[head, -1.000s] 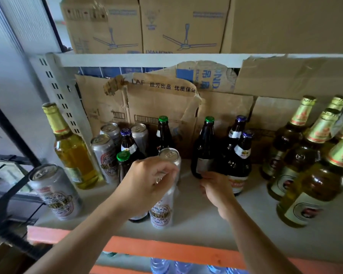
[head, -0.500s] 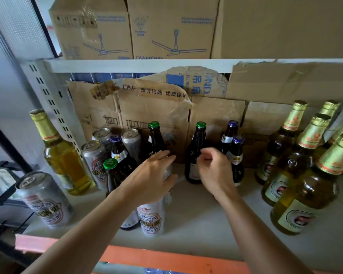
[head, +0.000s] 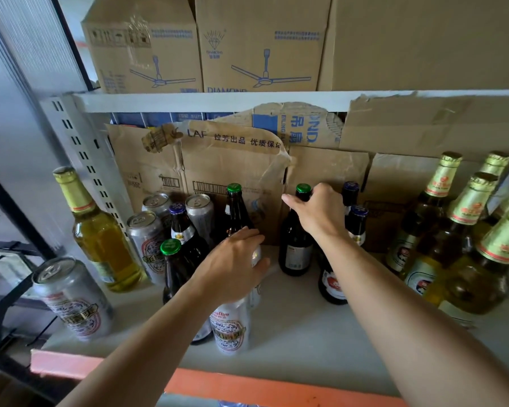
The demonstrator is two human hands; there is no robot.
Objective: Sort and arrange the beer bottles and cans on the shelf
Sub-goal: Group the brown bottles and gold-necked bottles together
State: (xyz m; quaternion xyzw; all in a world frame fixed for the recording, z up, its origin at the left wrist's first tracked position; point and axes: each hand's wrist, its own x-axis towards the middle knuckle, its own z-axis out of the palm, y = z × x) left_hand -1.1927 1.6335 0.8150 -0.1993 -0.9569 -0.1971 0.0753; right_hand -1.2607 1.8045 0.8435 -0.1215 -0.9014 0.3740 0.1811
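My left hand (head: 235, 265) lies over the top of a silver beer can (head: 229, 327) with a red label, standing near the front of the grey shelf (head: 306, 333); its fingers curl down around the rim. My right hand (head: 318, 212) grips the neck of a dark bottle (head: 296, 254) with a green cap, further back. Just right of it stand two blue-capped dark bottles (head: 356, 224). More dark bottles (head: 182, 230) and silver cans (head: 147, 242) cluster at the left.
A tall yellow bottle (head: 100, 239) and a lone can (head: 71, 301) stand at the far left by the slotted post (head: 80, 160). Several gold-foil bottles (head: 465, 230) crowd the right. Torn cardboard (head: 232, 160) lines the back. The upper shelf (head: 218, 101) carries boxes. The front lip (head: 247, 386) is orange.
My right hand has risen from low beside the bottles to the green-capped bottle's neck and closed on it. My left hand stays on the can's top.
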